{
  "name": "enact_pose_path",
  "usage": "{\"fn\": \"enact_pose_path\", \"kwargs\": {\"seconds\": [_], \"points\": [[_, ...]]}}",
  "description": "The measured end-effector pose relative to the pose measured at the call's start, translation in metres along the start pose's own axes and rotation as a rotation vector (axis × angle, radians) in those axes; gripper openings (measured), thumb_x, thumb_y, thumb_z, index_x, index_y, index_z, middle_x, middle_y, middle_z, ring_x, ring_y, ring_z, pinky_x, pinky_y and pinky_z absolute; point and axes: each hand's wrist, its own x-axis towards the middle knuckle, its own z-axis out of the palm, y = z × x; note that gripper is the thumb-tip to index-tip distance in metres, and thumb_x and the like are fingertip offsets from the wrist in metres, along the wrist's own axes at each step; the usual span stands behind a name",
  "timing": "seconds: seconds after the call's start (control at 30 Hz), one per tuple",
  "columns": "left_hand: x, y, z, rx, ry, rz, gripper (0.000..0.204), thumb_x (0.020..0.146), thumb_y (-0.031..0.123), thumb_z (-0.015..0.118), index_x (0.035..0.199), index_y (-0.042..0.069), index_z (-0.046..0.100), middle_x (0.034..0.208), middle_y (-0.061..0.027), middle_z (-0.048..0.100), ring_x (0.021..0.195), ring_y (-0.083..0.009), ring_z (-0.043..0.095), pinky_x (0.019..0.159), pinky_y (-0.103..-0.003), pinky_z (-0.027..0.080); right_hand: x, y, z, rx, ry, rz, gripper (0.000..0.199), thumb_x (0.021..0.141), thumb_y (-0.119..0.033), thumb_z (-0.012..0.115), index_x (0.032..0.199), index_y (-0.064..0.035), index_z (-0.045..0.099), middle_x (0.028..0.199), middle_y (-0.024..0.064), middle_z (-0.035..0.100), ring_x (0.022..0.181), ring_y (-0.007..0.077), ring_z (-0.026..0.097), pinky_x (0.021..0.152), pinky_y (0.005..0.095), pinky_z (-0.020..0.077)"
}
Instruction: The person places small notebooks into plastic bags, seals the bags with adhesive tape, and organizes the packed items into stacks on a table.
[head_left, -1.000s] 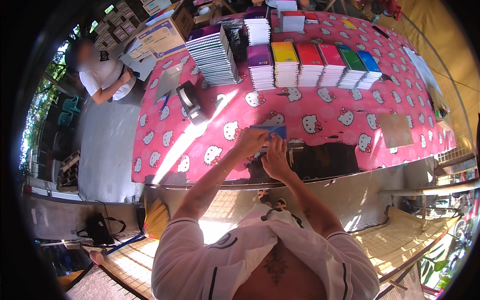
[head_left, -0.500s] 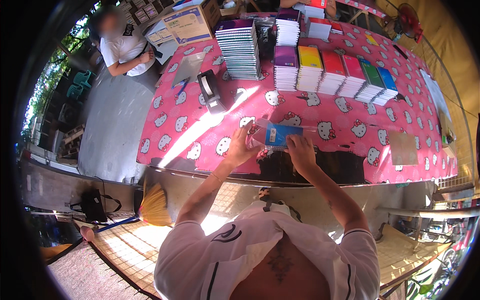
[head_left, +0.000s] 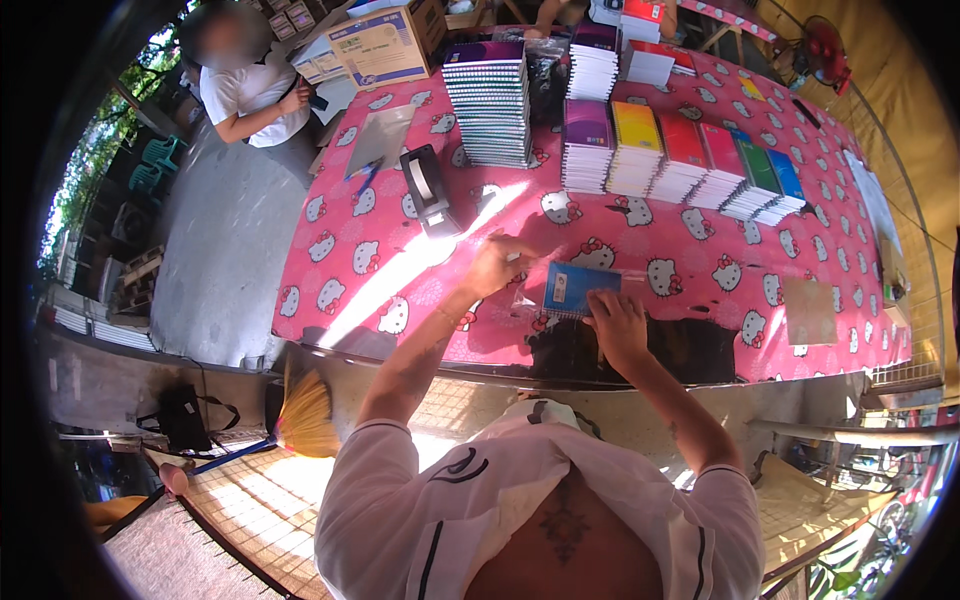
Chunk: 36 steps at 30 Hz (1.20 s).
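A blue spiral notebook (head_left: pixel 572 287), in or on clear plastic film (head_left: pixel 527 284), lies on the pink patterned table cover near the front edge. My right hand (head_left: pixel 618 322) grips its lower right corner, with fingers on the cover. To the left of the notebook, my left hand (head_left: pixel 497 265) is lifted a little off the plastic. Its fingers are bent and point right, with a gap to the thumb; nothing clear shows between them. Beyond the left hand stands a black tape dispenser (head_left: pixel 430 192).
Notebook stacks stand farther back: a tall purple-topped one (head_left: pixel 487 110), then purple (head_left: pixel 586 150), yellow (head_left: pixel 634 150) and several others rightward. A cardboard box (head_left: pixel 385 48) sits at the far left. One person (head_left: pixel 255 95) stands left of the table; another's hands are at the far side.
My left hand has come away from the plastic, up and left of the notebook, its fingers now bent. My right hand stays on the notebook. The whole view has shifted slightly.
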Motion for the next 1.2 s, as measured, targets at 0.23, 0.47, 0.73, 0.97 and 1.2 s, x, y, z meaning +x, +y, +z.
{"fn": "enact_pose_path", "kwargs": {"seconds": [0.23, 0.47, 0.73, 0.97, 1.2], "points": [[-0.036, -0.068, -0.055, 0.580, 0.930, -0.342, 0.030, 0.092, 0.023, 0.071, 0.116, 0.006, 0.068, 0.089, -0.0131, 0.062, 0.084, -0.0187, 0.063, 0.074, -0.034, 0.053, -0.001, 0.003, -0.002, 0.029, 0.036, 0.008, 0.039, 0.080, -0.026, 0.074, 0.114, -0.0088, 0.067, 0.111, 0.0030, 0.064, 0.107, 0.0225, 0.063, 0.093, 0.0426, 0.0447], [-0.021, -0.090, -0.085, -0.813, 0.781, -0.759, 0.018, 0.084, 0.020, 0.077, 0.098, 0.010, 0.072, 0.083, 0.0014, 0.057, 0.085, -0.0155, 0.054, 0.092, -0.047, 0.050, 0.002, 0.002, -0.004, 0.078, 0.059, -0.003, 0.033, 0.080, -0.023, 0.074, 0.109, -0.0084, 0.067, 0.108, 0.0031, 0.065, 0.108, 0.0231, 0.063, 0.092, 0.0422, 0.0452], [-0.050, -0.110, -0.072, -0.662, 0.919, -0.376, 0.014, 0.088, 0.008, 0.069, 0.101, 0.004, 0.068, 0.103, -0.0035, 0.069, 0.099, -0.0142, 0.062, 0.089, -0.033, 0.049, 0.010, -0.005, -0.007, 0.140, 0.087, -0.076, 0.032, 0.080, -0.021, 0.074, 0.107, -0.0074, 0.067, 0.106, 0.0058, 0.065, 0.105, 0.0257, 0.064, 0.087, 0.0429, 0.0460], [-0.038, -0.075, -0.021, -0.526, 1.050, -0.867, 0.022, 0.094, 0.021, 0.061, 0.098, 0.000, 0.067, 0.089, -0.0095, 0.072, 0.072, -0.0202, 0.065, 0.064, -0.038, 0.049, 0.000, 0.008, -0.001, 0.087, 0.084, -0.040, 0.033, 0.082, -0.027, 0.073, 0.110, -0.0093, 0.067, 0.106, 0.0040, 0.063, 0.108, 0.0242, 0.063, 0.088, 0.0448, 0.0462], [-0.020, 0.025, -0.009, 0.006, 0.460, -0.540, 0.019, 0.085, 0.017, 0.068, 0.090, 0.000, 0.074, 0.081, -0.0130, 0.074, 0.074, -0.0190, 0.073, 0.065, -0.032, 0.056, -0.006, 0.019, 0.006, 0.119, 0.089, -0.063, 0.034, 0.080, -0.030, 0.075, 0.107, -0.0105, 0.068, 0.105, 0.0041, 0.062, 0.101, 0.0231, 0.063, 0.087, 0.0429, 0.0468]]}}
